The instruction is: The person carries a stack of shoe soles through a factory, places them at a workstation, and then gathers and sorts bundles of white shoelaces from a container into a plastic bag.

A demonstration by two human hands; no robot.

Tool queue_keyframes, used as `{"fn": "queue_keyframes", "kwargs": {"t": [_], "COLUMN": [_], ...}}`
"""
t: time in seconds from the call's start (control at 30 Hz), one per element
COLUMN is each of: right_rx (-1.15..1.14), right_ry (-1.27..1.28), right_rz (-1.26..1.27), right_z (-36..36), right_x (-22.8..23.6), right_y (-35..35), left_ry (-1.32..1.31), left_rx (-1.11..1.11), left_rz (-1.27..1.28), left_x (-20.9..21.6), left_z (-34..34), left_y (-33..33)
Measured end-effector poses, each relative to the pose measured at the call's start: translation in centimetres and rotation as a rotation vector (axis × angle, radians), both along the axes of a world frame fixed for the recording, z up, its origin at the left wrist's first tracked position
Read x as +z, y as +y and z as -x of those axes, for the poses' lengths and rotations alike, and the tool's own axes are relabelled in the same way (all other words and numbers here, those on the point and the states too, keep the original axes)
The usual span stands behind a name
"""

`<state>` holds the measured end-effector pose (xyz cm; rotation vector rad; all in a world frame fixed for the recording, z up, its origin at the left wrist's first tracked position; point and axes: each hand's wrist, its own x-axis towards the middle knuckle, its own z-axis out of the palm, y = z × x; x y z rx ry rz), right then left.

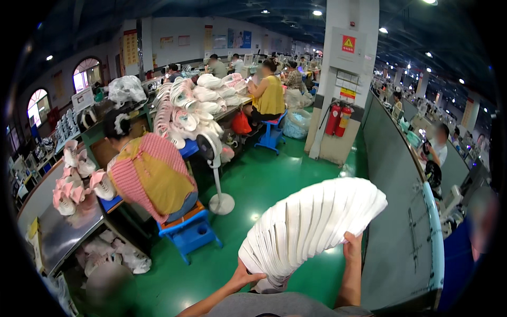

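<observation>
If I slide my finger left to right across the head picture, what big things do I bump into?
Pink-and-white shoes, seated person in pink and yellow, standing fan, fanned stack of white pieces, grey partition.

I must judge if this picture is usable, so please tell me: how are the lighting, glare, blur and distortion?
All in the head view: lamps glare against a dark ceiling; the green floor shows bright reflections; the pillar leans and the corners go black; a lower-left patch is blurred; the white stack is bright, its layers distinct.
</observation>
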<state>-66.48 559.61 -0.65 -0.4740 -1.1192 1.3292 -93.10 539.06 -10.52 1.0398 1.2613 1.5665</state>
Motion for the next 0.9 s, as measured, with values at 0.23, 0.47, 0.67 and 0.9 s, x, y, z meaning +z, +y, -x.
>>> {"fn": "queue_keyframes", "kwargs": {"t": [0.23,0.47,0.67,0.9], "right_rx": [-0.205,-0.207,0.095,0.472], "right_ry": [-0.044,-0.027,-0.030,-0.202], "right_rz": [0.049,0.113,0.130,0.102], "right_z": [2.8,9.6,26.0,45.0], "right_x": [1.4,-1.2,0.4,1.6], "right_y": [18.2,40.5,63.5,84.3], "left_ry": [0.107,0.008,-0.080,-0.202], "left_rx": [-0.184,-0.220,0.118,0.343], "left_rz": [0.091,0.088,0.156,0.055], "left_x": [0.6,-1.1,0.3,1.4], "left_z": [6.9,13.6,22.9,33.5], "left_y": [24.7,47.0,60.9,75.6]}}
